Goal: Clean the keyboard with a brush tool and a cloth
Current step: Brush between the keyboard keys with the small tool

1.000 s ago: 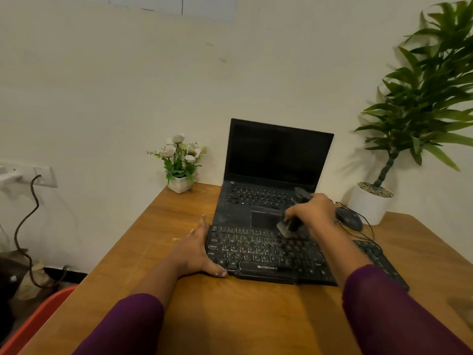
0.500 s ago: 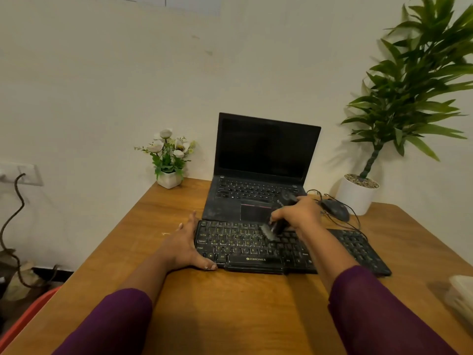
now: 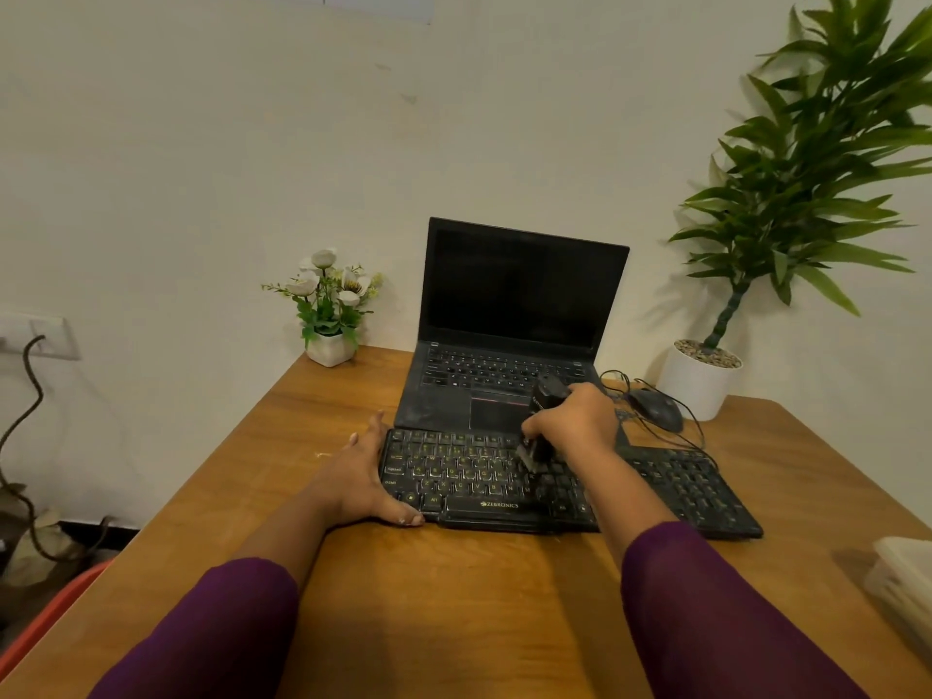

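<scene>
Brushing stage: my right hand (image 3: 575,421) grips brush (image 3: 535,446) on keyboard (image 3: 454,471); left hand (image 3: 360,476) flat, bracing its edge. Pending: cloth wipe.

You are at a work desk in what looks like a small office or a home study corner. The laptop (image 3: 519,295) stands open with its screen dark at the back of a wooden desk (image 3: 454,597), close to a plain pale wall (image 3: 201,143). Just in front of the laptop lies a separate black keyboard (image 3: 681,486). To the laptop's right sits a wired mouse (image 3: 655,408) with its cord in loose loops. Left of the laptop stands a small white pot of flowers (image 3: 328,305), and further to its right a tall leafy plant (image 3: 807,194) in a round white pot. Far left of the laptop, a switch plate (image 3: 38,338) on the wall has a dark cable (image 3: 25,396) hanging from it.
</scene>
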